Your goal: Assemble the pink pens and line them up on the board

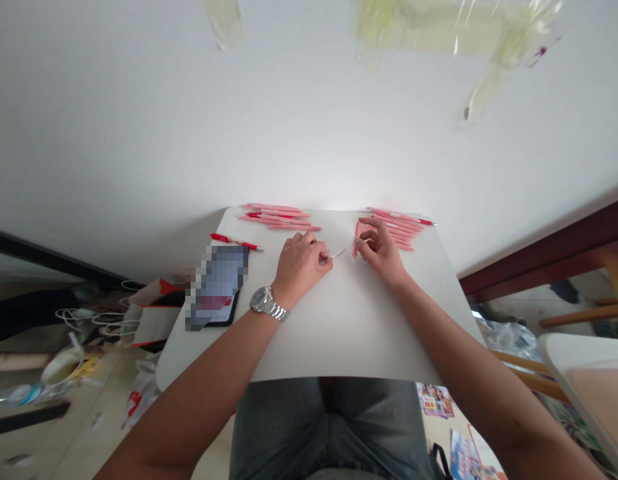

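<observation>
My left hand (303, 260), with a metal watch on its wrist, is closed over the middle of the table. A thin pale pen refill (339, 253) sticks out of its pinched fingers toward the right. Across a small gap, my right hand (379, 245) has its fingers curled at a pink pen barrel (357, 239), which stands out to the left of its fingertips. Beyond that hand lies a row of pink pens (396, 229), partly hidden by its fingers. Another group of pink pens (279, 217) lies at the back left, with a red one among them.
A phone (219, 287) rests on the left of the white table (339, 333). One red pen (236, 241) lies just behind it. The wall (309, 120) rises at the table's back edge. Bags and cables crowd the floor at left; a white seat (583, 360) stands at right.
</observation>
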The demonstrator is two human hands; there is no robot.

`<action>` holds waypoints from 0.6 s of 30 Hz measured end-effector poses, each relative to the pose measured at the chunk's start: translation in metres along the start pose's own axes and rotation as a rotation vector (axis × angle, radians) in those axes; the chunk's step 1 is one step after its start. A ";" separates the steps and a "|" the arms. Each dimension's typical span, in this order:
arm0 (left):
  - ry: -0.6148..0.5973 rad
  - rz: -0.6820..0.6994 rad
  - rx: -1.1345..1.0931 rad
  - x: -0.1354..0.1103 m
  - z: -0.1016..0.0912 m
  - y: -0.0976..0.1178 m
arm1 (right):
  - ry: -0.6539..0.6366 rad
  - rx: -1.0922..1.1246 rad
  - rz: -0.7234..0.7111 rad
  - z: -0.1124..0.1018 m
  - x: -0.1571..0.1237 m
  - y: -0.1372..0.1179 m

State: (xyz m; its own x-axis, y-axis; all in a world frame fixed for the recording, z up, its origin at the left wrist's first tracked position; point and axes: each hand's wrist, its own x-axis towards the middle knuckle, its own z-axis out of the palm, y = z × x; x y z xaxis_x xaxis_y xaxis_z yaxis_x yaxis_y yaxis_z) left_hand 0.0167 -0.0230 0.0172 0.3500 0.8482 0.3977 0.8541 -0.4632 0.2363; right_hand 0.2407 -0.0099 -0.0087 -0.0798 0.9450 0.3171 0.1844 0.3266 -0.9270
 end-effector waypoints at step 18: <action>0.014 -0.013 0.115 0.000 -0.001 0.004 | -0.014 -0.010 0.014 0.001 -0.001 -0.003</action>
State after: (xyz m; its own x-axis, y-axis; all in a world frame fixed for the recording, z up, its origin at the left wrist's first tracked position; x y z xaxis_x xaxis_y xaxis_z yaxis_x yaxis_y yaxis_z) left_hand 0.0204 -0.0249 0.0191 0.3338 0.8500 0.4076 0.8973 -0.4190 0.1389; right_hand 0.2394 -0.0122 -0.0060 -0.0907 0.9491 0.3017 0.1955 0.3140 -0.9291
